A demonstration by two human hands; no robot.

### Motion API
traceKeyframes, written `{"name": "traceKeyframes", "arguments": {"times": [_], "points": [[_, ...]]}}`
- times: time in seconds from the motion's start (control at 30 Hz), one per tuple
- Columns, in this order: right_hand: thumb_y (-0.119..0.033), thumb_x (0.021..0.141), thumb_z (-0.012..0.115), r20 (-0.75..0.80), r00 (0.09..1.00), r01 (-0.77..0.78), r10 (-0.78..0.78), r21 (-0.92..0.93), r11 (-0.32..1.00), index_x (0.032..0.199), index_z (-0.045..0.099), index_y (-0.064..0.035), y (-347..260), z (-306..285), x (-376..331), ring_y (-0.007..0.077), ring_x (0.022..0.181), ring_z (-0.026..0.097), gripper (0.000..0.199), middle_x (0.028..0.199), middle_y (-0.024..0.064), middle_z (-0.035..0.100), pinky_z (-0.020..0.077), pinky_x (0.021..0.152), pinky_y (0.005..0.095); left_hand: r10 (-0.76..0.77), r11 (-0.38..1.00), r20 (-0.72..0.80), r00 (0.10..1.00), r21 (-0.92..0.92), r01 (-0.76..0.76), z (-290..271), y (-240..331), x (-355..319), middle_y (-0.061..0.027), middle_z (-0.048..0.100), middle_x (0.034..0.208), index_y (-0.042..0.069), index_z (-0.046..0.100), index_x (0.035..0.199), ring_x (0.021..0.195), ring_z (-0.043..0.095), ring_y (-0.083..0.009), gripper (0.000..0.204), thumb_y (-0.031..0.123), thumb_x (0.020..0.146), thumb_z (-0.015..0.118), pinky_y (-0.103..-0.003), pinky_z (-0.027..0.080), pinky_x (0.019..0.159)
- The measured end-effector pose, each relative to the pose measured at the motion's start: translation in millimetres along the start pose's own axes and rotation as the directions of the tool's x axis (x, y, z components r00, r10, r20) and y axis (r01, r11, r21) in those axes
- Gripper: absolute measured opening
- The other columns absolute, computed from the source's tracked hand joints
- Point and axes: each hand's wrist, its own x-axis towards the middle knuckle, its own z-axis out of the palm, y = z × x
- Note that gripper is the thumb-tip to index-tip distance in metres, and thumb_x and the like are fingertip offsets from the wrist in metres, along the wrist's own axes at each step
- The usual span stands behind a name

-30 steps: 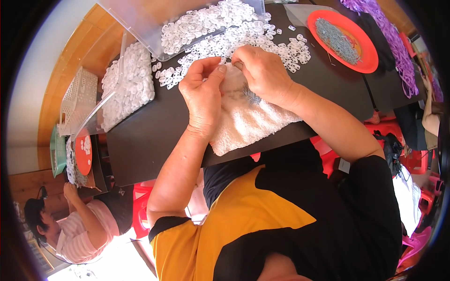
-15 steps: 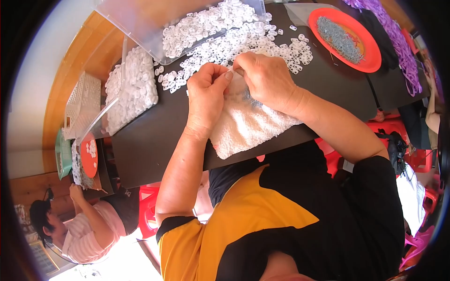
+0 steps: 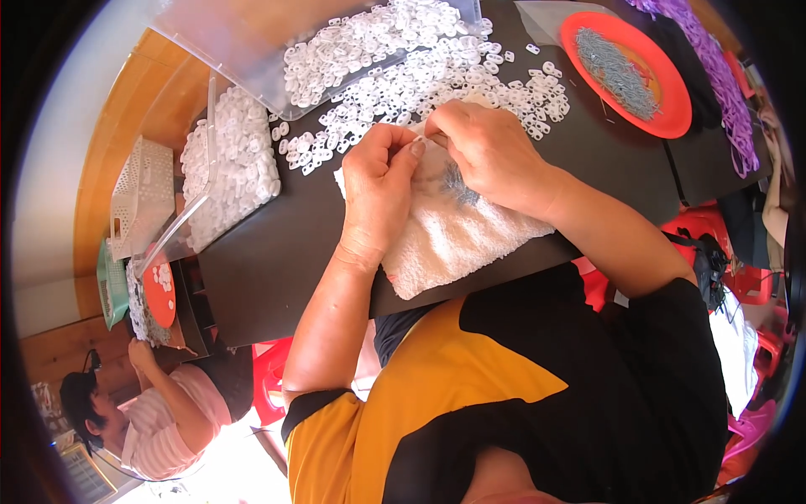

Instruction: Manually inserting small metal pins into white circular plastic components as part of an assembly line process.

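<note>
Over a cream towel (image 3: 441, 256) at the table's near edge, my two hands meet with their fingertips almost touching. The left hand (image 3: 375, 181) is closed, thumb against forefinger. My right hand (image 3: 499, 160) is closed too, its fingers bent downward in a pinch. Whatever they grip is tiny and hidden by the fingers. A small heap of thin grey metal pins (image 3: 458, 186) lies on the towel, partly beneath the right hand. Just beyond the hands spreads a pile of small white plastic pieces with holes (image 3: 437, 84), some spilling from a tipped clear plastic box (image 3: 210, 50).
A red plate (image 3: 673, 122) holding grey metal pins (image 3: 617, 76) sits far right, beside purple strips (image 3: 732, 109). At left stands a clear container of white pieces (image 3: 231, 185), near a white perforated basket (image 3: 144, 189). Another person (image 3: 159, 412) sits at lower left by a red plate.
The whole view has shifted slightly. Both hands stay pinched close together over the towel, with only slight finger movement. The other person remains seated at the left.
</note>
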Motion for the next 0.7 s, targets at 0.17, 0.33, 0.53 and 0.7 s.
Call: {"name": "traceKeyframes", "arguments": {"times": [0.17,0.33,0.53,0.7], "points": [[-0.002,0.076,0.058,0.035,0.999,-0.014,0.012,0.057,0.998,0.09,0.057,-0.0039,-0.2,-2.1,1.2,0.0335,0.077,0.062,0.014,0.082,0.0126,0.062,0.0487,0.065,0.0445,-0.026,0.999,-0.011,1.0,0.029,0.026,0.5,5.7,-2.6,-0.0027,0.059,0.073,-0.002,0.06,0.09,0.065,0.051,-0.008,0.007,0.005,0.09,0.063,-0.025,0.046,0.062],[0.007,0.077,0.059,0.074,0.996,-0.044,0.043,0.001,0.999,0.092,0.056,-0.0029,-2.6,-4.2,0.4,0.0325,0.078,0.063,0.019,0.084,0.0107,0.063,0.0496,0.063,0.0403,0.013,0.992,-0.013,1.0,0.126,-0.012,2.8,-1.2,-2.2,-0.0085,0.061,0.077,-0.001,0.06,0.092,0.066,0.057,-0.0152,0.006,0.005,0.09,0.062,-0.029,0.048,0.064],[0.004,0.073,0.059,0.047,0.999,-0.016,0.02,-0.086,0.996,0.091,0.054,-0.0038,-5.9,-0.2,-1.7,0.0309,0.076,0.062,0.02,0.082,0.009,0.061,0.0486,0.059,0.0409,0.138,0.951,-0.008,0.99,0.279,-0.131,6.2,-4.0,-2.7,-0.0148,0.061,0.082,0.001,0.057,0.091,0.07,0.061,-0.0276,0.005,0.004,0.089,0.061,-0.036,0.049,0.066],[-0.011,0.072,0.063,0.056,0.998,0.021,-0.012,-0.17,0.985,0.087,0.055,-0.0024,-6.6,5.6,-3.0,0.0297,0.075,0.06,0.019,0.081,0.0122,0.06,0.0488,0.062,0.0395,0.14,0.941,-0.029,0.99,0.316,-0.124,8.8,-6.8,-3.2,-0.0144,0.059,0.082,0.001,0.055,0.09,0.069,0.06,-0.0293,0.007,0.002,0.088,0.061,-0.037,0.049,0.065]]}}
